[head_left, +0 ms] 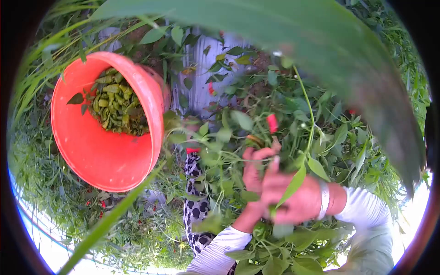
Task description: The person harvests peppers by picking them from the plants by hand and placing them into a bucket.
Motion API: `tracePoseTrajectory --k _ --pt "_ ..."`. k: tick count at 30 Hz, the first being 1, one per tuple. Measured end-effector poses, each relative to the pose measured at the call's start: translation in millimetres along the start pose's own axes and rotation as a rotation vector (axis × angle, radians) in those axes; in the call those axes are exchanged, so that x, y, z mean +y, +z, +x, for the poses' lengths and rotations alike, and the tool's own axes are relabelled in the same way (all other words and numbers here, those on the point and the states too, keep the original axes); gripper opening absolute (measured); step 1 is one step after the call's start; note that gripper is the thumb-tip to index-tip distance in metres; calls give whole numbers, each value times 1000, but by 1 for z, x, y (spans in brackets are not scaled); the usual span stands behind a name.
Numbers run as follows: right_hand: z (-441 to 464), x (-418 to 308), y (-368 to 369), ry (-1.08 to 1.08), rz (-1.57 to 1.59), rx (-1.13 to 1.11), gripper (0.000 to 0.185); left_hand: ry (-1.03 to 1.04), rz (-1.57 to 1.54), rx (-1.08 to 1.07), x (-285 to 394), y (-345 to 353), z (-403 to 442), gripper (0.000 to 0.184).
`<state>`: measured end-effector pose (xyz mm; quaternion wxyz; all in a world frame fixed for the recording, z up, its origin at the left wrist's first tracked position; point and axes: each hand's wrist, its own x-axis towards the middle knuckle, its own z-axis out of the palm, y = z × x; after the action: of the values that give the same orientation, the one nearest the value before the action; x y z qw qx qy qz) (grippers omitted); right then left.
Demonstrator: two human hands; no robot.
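My left hand [251,176] reaches up among the pepper plants [229,151], fingers bent. A brownish-green pepper [255,140] lies right at its fingertips; whether they grip it I cannot tell. Crossing in front, my right hand [293,197] is blurred, with a pale band at the wrist and curled fingers. Something green [273,211] shows under its palm, too smeared to name. Just above the hands hangs a red pepper [272,123]. A green pepper [259,229] shows in the leaves below them.
A red-orange bucket [107,167] stands tilted at the left, partly filled with green peppers [114,101]. Pale plastic sheeting [201,73] covers ground between the plants. A broad blurred leaf [284,27] hangs close to the camera. A leg in spotted trousers [192,206] is below.
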<state>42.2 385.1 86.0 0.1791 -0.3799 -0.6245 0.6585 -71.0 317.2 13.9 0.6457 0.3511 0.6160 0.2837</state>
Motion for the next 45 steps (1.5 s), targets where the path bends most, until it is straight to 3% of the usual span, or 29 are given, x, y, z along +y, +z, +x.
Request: tracePoseTrajectory --k 1,2,4,5,7,8,9,10,11,12,14,16,18,20,22,24,25,26,28,29,30,32,34,36,38,40,41,43,45 --pt "-2 -14 10 26 204 -87 16 -154 -150 119 0 7 -1 13" --pt "-4 -24 16 57 406 -171 15 -150 -167 92 5 11 1 13" --pt "-2 -29 16 42 416 -160 14 -568 -362 152 20 4 2 10" --pt "7 -34 10 -2 437 -168 13 -566 -363 138 33 0 8 10" --pt "10 -17 -22 -77 299 154 16 -826 575 -147 56 -6 21 16" --pt "13 -4 -43 89 381 263 12 -823 581 -151 43 -6 18 16" --pt "14 11 -66 256 460 371 10 -732 241 -27 15 -4 12 25" --pt "17 36 -92 370 340 424 13 -633 -95 90 -3 -1 4 37" --pt "18 47 -110 526 364 562 14 -294 -46 134 -8 7 -4 50" --pt "9 81 -124 561 236 642 13 -108 280 87 2 7 -4 59" --pt "-29 155 -147 738 -203 712 23 -429 42 54 8 11 -7 74" --pt "-60 175 -135 872 -654 475 24 -326 129 -26 7 12 -14 74" --pt "-80 205 -88 800 694 1094 23 -227 218 -93 8 13 -17 74" --pt "-91 197 -48 794 -622 194 28 69 586 -132 16 12 -15 86" --pt "-82 182 -15 601 -518 330 28 171 512 -155 25 15 -7 79" --pt "-78 172 -11 625 -533 311 26 187 590 -701 25 15 -1 68" --pt "-89 186 -7 652 -587 276 30 -15 584 -795 26 19 -5 61" --pt "-98 186 -12 659 -581 285 30 -15 589 -806 24 21 -8 61" --pt "-111 192 -24 678 -288 637 32 61 794 -904 6 24 -11 53" --pt "-112 175 -38 707 -19 793 34 -18 794 -924 -10 22 -17 47" --pt "-103 153 -56 726 12 728 32 -24 799 -925 -6 24 -15 47" --pt "-76 120 -60 451 -97 566 30 -14 934 -1030 2 29 -13 47" --pt "-39 93 -72 231 -115 357 33 -48 903 -964 -8 33 -19 51" --pt "-13 115 -91 134 55 703 22 129 864 -862 -10 30 -23 55" --pt "-9 125 -147 649 485 804 20 33 781 -822 -5 34 -21 57" --pt "-4 173 -167 974 244 918 21 -62 699 -788 -1 34 -19 59" --pt "-3 187 -167 972 247 921 21 -9 788 -861 0 33 -17 58" --pt "2 207 -163 968 -396 293 33 39 875 -925 -2 32 -18 58" --pt "7 206 -148 907 -369 242 34 9 888 -910 -8 31 -22 57"
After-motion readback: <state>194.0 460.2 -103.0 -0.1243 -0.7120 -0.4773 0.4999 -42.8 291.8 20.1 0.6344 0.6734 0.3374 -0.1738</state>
